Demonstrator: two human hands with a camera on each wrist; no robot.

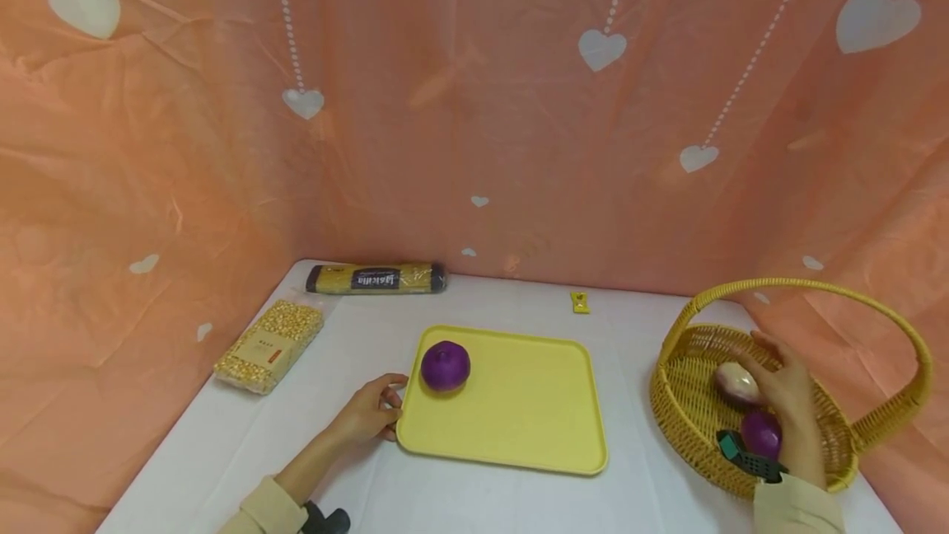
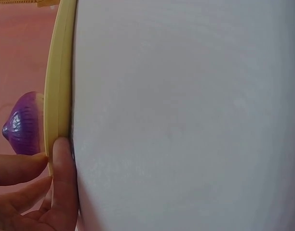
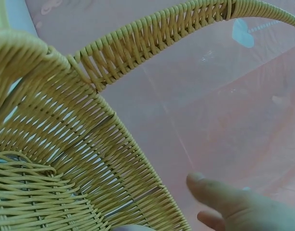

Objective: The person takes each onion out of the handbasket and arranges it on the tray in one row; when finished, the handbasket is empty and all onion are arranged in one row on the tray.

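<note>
A purple onion [image 1: 446, 367] sits near the left end of a yellow tray [image 1: 519, 402]. At the tray's left side my left hand [image 1: 368, 412] pinches the rim; in the left wrist view its fingers [image 2: 64, 180] lie on both sides of the edge. My right hand [image 1: 787, 381] reaches into a wicker basket [image 1: 678, 427], its fingers spread beside a white-and-purple round vegetable [image 1: 736, 384]. Closer to the wrist lies another purple onion [image 1: 761, 435], partly hidden by the wrist strap. In the right wrist view, the fingers [image 3: 217, 195] extend near the basket's rim, apart from the vegetable.
A bag of yellow kernels [image 1: 270, 346] lies on the left of the white table. Along the back are a pack of spaghetti [image 1: 376, 278] and a small yellow packet [image 1: 580, 302]. The basket's tall handle [image 1: 808, 283] arches over the right arm's side.
</note>
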